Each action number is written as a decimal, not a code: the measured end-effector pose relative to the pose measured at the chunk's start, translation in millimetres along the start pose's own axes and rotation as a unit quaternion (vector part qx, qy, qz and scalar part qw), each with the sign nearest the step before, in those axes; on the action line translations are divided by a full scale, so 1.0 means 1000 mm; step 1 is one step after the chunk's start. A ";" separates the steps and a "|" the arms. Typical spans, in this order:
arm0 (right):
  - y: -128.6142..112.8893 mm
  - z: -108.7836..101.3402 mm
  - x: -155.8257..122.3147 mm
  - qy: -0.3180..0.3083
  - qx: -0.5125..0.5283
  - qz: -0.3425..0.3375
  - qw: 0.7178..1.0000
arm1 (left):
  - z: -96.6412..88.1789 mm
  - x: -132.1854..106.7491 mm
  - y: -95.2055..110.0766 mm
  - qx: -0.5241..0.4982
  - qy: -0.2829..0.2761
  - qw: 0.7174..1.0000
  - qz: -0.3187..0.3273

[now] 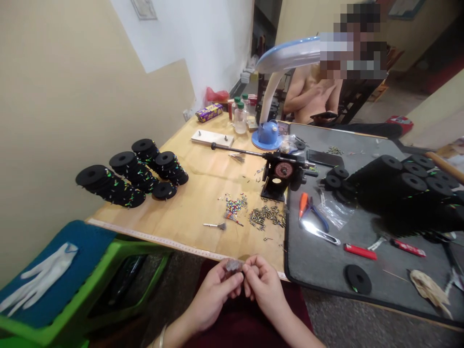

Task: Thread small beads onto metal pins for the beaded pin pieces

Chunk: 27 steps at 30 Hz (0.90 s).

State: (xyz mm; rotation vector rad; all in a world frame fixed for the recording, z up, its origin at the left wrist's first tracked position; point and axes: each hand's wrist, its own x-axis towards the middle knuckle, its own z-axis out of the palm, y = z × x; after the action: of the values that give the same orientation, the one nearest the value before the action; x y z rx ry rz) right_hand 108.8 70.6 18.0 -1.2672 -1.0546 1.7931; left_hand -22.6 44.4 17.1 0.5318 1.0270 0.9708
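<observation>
My left hand (pixel 219 292) and my right hand (pixel 266 284) meet just in front of the table's near edge, above my lap. Between the left thumb and fingers sits a small greyish, rumpled piece (pixel 234 265); its kind is unclear. The right fingertips are pinched together beside it, and whatever they hold is hidden. Just beyond the hands on the wood lie a small brush (pixel 214 225), a heap of tiny coloured beads (pixel 235 206) and a pile of small brass-coloured metal parts (pixel 267 217). Behind them stands a black clamp-like device (pixel 277 175) with a long rod.
Black foam spools stuck with coloured bits (pixel 125 169) stand in stacks at left; more black foam rolls (pixel 391 193) are at right. On the grey mat (pixel 304 261) lie pliers (pixel 317 215) and a red lighter (pixel 360 251). A blue lamp (pixel 267 135) and a seated person are beyond.
</observation>
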 end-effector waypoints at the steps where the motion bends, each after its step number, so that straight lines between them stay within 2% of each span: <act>1: 0.002 0.000 -0.001 -0.005 -0.005 -0.001 1.000 | 0.000 0.000 -0.001 -0.006 0.001 1.000 -0.005; 9: 0.013 -0.010 -0.011 -0.010 -0.076 -0.024 0.997 | -0.005 -0.001 -0.010 -0.027 0.048 0.998 -0.013; 16: 0.012 -0.008 -0.018 -0.061 -0.103 0.016 0.993 | -0.012 -0.004 -0.020 -0.089 0.054 0.993 -0.054; 27: 0.014 -0.004 -0.015 -0.066 -0.098 0.054 0.991 | -0.012 -0.005 -0.019 -0.141 0.075 0.983 -0.089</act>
State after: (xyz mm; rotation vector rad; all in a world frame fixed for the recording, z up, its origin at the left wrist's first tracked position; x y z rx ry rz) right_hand 115.6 52.6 10.9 -1.3598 -1.2845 1.9152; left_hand -26.6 30.0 -0.1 0.1301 1.0299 0.9867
